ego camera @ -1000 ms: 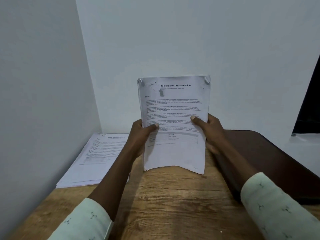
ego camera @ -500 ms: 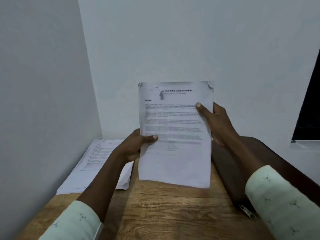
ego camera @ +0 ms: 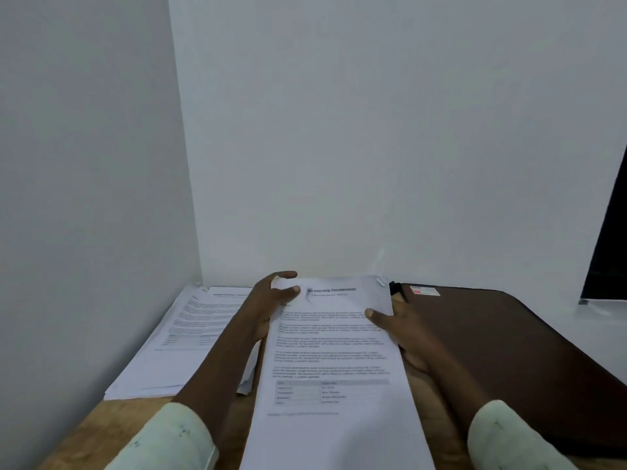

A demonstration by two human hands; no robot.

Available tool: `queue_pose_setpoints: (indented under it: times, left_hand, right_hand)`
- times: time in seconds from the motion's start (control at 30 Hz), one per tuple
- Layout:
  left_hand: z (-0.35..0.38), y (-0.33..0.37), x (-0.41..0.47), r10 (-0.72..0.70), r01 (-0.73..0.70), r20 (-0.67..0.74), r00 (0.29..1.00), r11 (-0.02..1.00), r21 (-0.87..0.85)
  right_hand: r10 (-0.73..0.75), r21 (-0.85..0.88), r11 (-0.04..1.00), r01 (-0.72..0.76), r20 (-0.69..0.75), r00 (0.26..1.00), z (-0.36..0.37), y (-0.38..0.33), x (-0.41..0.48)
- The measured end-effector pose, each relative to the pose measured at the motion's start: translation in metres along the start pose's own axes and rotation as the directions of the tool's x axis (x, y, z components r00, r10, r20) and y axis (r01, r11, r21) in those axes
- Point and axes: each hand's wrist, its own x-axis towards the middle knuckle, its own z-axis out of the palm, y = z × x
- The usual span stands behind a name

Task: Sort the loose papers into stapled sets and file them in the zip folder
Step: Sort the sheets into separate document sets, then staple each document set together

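Observation:
A set of white printed papers headed "Internship Documentation" lies flat along the middle of the wooden table. My left hand grips its top left corner, thumb on the page and fingers curled over the far edge. My right hand holds the right edge, thumb on top and fingers underneath. The set's top corners look creased. A dark brown zip folder lies closed at the right, touching my right hand's side.
A stack of loose printed papers sits in the left corner against the walls. White walls close off the back and left. A dark panel stands at the far right edge. A red-and-white label is on the folder's far corner.
The paper set, held upright in both hands before, has come down flat onto the table. My left hand slid up to the top corner and my right hand moved along the right edge.

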Motion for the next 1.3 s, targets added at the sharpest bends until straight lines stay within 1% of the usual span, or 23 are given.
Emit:
queue_pose_setpoints:
  times: [0.07,0.13,0.23,0.27,0.33,0.43,0.53,0.67,0.7,0.73,0.77,0.8,0.87,0.9,0.93,0.97,1.0,1.03,1.07,1.13,1.17,1.27,1.3]
  left_hand:
    - [-0.002,-0.012,0.005,0.055,-0.054,-0.008,0.998,0.998,0.035]
    - [-0.003,-0.025,0.008,0.105,-0.101,-0.035,0.994,0.990,0.099]
    - [-0.005,-0.042,0.014,0.156,-0.152,-0.017,0.988,0.977,0.149]
    - [-0.004,-0.044,0.016,0.164,-0.161,-0.003,0.987,0.973,0.163]
    - [-0.004,-0.048,0.020,0.154,-0.152,0.005,0.988,0.972,0.178]
    - [-0.007,-0.061,0.026,0.124,-0.125,0.014,0.992,0.984,0.127]
    - [-0.009,-0.064,0.024,0.103,-0.102,-0.016,0.995,0.991,0.089]
    - [-0.008,-0.061,0.022,0.070,-0.067,-0.034,0.997,0.995,0.072]
    - [-0.008,-0.059,0.021,0.059,-0.057,-0.020,0.998,0.995,0.081]
    - [-0.009,-0.057,0.019,0.051,-0.050,-0.003,0.999,0.990,0.130]
    - [-0.010,-0.055,0.018,0.066,-0.067,0.009,0.998,0.970,0.232]
    - [-0.010,-0.049,0.017,0.105,-0.107,0.025,0.994,0.924,0.366]
    - [-0.006,-0.038,0.020,0.208,-0.196,0.052,0.977,0.768,0.609]
    - [0.001,-0.031,0.022,0.260,-0.244,0.088,0.962,0.662,0.709]
    - [0.011,-0.024,0.026,0.298,-0.283,0.136,0.945,0.533,0.798]
    - [0.024,-0.019,0.031,0.310,-0.316,0.204,0.929,0.377,0.871]
    - [0.039,-0.017,0.034,0.278,-0.337,0.264,0.924,0.260,0.905]
    - [0.055,-0.017,0.037,0.218,-0.337,0.291,0.931,0.218,0.916]
    - [0.069,-0.019,0.039,0.172,-0.328,0.292,0.941,0.240,0.914]
    - [0.084,-0.028,0.045,0.117,-0.281,0.255,0.960,0.389,0.877]
    - [0.088,-0.036,0.048,0.103,-0.270,0.250,0.963,0.440,0.857]
    - [0.085,-0.059,0.048,0.124,-0.228,0.191,0.974,0.524,0.821]
    - [0.084,-0.067,0.048,0.155,-0.217,0.158,0.975,0.533,0.818]
  right_hand:
    - [0.024,-0.024,0.999,-0.023,0.042,0.999,-0.003,0.006,0.007]
    - [0.015,-0.033,0.999,-0.014,0.031,0.999,-0.003,0.008,0.015]
    - [-0.054,0.054,0.997,0.059,-0.093,0.994,-0.003,0.010,0.028]
    - [-0.087,0.052,0.994,0.094,-0.129,0.988,-0.003,0.009,0.033]
    - [-0.117,-0.007,0.993,0.117,-0.139,0.983,-0.002,0.013,0.042]
    - [-0.100,0.001,0.995,0.101,-0.167,0.981,-0.005,0.021,0.048]
    - [-0.053,0.029,0.998,0.059,-0.181,0.982,-0.005,0.023,0.047]
    - [-0.048,-0.012,0.999,0.047,-0.238,0.970,-0.002,0.022,0.042]
    - [-0.044,-0.023,0.999,0.040,-0.244,0.969,-0.001,0.021,0.041]
    - [-0.042,-0.034,0.999,0.035,-0.244,0.969,0.000,0.019,0.039]
    - [-0.043,-0.050,0.998,0.032,-0.246,0.968,-0.001,0.018,0.038]
    - [-0.047,-0.063,0.997,0.033,-0.245,0.968,0.000,0.017,0.037]
    - [-0.063,-0.092,0.995,0.041,-0.242,0.968,0.000,0.017,0.036]
    - [-0.084,-0.119,0.991,0.056,-0.246,0.966,0.000,0.017,0.036]
    - [-0.110,-0.158,0.985,0.073,-0.244,0.964,0.001,0.018,0.037]
    - [-0.127,-0.197,0.977,0.080,-0.241,0.962,0.002,0.020,0.038]
    - [-0.133,-0.230,0.970,0.078,-0.236,0.962,0.004,0.021,0.040]
    - [-0.137,-0.255,0.964,0.077,-0.227,0.964,0.004,0.022,0.041]
    - [-0.133,-0.263,0.962,0.072,-0.223,0.966,0.005,0.022,0.041]
    - [-0.131,-0.270,0.961,0.066,-0.230,0.964,0.005,0.023,0.041]
    - [-0.132,-0.281,0.958,0.059,-0.250,0.959,0.002,0.024,0.040]
    - [-0.123,-0.298,0.954,0.043,-0.258,0.958,0.001,0.028,0.037]
    - [-0.124,-0.316,0.948,0.042,-0.246,0.961,0.003,0.028,0.036]
